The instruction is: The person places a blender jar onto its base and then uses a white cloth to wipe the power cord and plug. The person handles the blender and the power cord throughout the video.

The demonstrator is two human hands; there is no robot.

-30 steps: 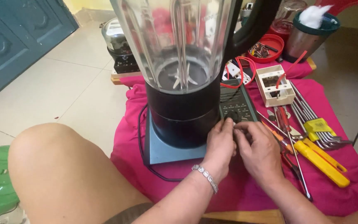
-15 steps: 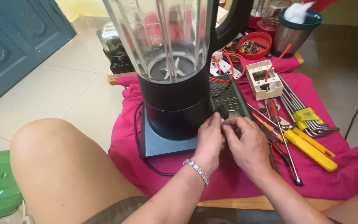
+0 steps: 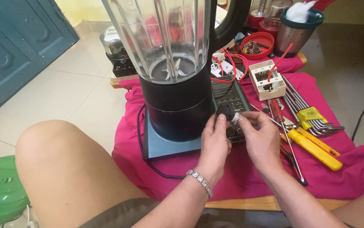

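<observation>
A blender (image 3: 177, 80) with a clear jar and black base stands on a pink cloth (image 3: 249, 169). My left hand (image 3: 214, 145), with a bracelet on the wrist, pinches a small round black knob (image 3: 223, 112) just in front of the blender's black control panel (image 3: 231, 99). My right hand (image 3: 261, 141) holds a small white wad (image 3: 235, 118) against that knob. Both hands meet over the lower part of the panel.
Right of my hands lie screwdrivers (image 3: 285, 131), a yellow-handled tool (image 3: 315, 150) and a set of hex keys (image 3: 312, 114). Behind are a white box with red wires (image 3: 266, 78), a red bowl (image 3: 257, 44) and a metal cup (image 3: 298, 27). My bare knee (image 3: 68, 169) is at left.
My hands have lifted off the control panel. The left one now holds the black knob up, and the right one has brought a white wad to it.
</observation>
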